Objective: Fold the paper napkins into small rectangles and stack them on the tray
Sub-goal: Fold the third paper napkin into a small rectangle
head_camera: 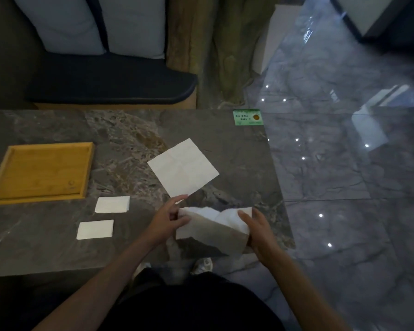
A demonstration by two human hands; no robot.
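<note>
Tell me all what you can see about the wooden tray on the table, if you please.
The wooden tray is rectangular, light yellow-brown like bamboo, with a low raised rim around a flat floor. It lies flat on the left part of the grey stone table, slightly turned. Nothing lies in it. Two folded napkins rest on the table just near its right front corner, not touching it. Neither hand touches it.

Work surface: a grey marble-patterned table (58, 249). A green card (248, 117) lies flat at its far right corner (print too small to read). Beyond the far edge stands a bench with a dark seat cushion (110, 84) and two pale back pillows (93, 22). To the right, a glossy grey tiled floor (344, 175) reflects ceiling lights.
</note>
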